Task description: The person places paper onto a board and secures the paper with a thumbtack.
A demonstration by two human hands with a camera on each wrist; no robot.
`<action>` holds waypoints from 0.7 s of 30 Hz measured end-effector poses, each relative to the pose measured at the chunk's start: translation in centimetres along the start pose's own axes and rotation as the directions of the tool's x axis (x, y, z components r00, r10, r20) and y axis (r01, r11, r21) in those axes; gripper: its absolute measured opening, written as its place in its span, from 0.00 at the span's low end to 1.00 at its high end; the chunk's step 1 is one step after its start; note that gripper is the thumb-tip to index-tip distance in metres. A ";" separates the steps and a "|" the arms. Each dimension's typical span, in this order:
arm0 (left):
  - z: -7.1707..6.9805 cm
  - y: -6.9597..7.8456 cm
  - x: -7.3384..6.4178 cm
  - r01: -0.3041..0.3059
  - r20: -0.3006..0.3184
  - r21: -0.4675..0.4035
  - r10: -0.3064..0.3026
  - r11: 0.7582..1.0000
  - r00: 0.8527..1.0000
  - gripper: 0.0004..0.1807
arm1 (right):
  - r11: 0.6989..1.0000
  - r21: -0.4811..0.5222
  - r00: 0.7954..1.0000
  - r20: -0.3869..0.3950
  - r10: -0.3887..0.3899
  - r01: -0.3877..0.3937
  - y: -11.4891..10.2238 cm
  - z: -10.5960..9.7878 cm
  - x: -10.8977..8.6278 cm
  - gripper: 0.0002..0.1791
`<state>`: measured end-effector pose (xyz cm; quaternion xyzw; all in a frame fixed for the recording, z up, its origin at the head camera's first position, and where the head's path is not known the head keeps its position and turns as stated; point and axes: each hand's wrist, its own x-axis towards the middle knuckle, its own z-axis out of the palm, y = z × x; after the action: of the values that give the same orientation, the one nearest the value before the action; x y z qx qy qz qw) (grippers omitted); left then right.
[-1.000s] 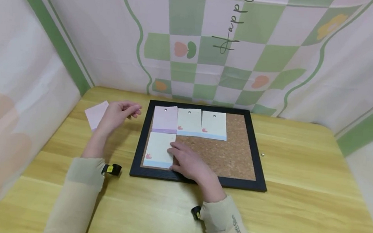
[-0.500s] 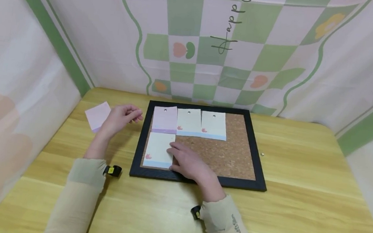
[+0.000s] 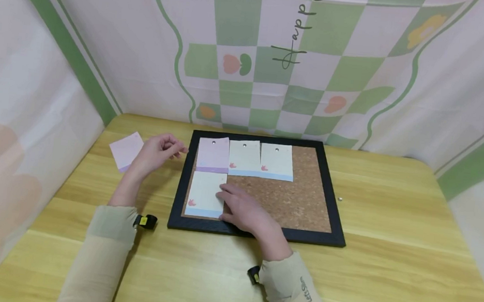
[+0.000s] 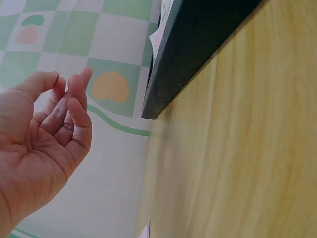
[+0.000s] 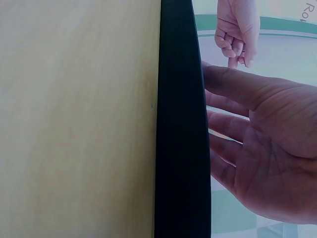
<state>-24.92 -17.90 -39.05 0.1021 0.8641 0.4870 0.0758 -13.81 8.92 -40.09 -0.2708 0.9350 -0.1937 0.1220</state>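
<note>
A cork board (image 3: 280,203) in a black frame lies on the table. On its lower left is a cream note (image 3: 205,189) with a blue bottom band. My right hand (image 3: 245,209) rests on the board, fingertips on this note's right edge, thumb near its lower corner. Left of the frame my left hand (image 3: 156,152) hovers, thumb and index finger tip to tip. A tiny dark point, seemingly a thumbtack (image 4: 59,76), shows between those tips in the left wrist view. Above the cream note, a lilac note (image 3: 213,154) is pinned at its top.
Two more cream notes, a middle one (image 3: 244,157) and a right one (image 3: 277,161), are tacked along the top row. A loose pink note (image 3: 125,149) lies left of the board. One loose silver tack (image 3: 340,199) sits right of the frame. Patterned cloth (image 3: 269,90) hangs behind.
My left hand has shifted slightly right toward the frame, uncovering more of the loose pink note. The right hand has stayed in place on the cream note.
</note>
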 end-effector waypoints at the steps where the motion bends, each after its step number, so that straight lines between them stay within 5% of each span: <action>1: 0.0 0.0 0.0 0.001 0.006 -0.004 -0.001 1.000 1.000 0.18 | 1.000 0.002 1.000 0.000 0.002 -0.002 0.0 0.0 0.0 0.29; 21: 0.4 -0.3 0.1 0.013 0.066 -0.051 -0.010 0.999 0.998 0.17 | 1.000 0.007 1.000 0.009 -0.005 0.005 0.2 -0.1 0.1 0.29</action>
<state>-24.92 -17.73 -39.49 0.1111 0.8489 0.5051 0.1095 -14.01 8.98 -40.11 -0.2736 0.9332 -0.1959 0.1265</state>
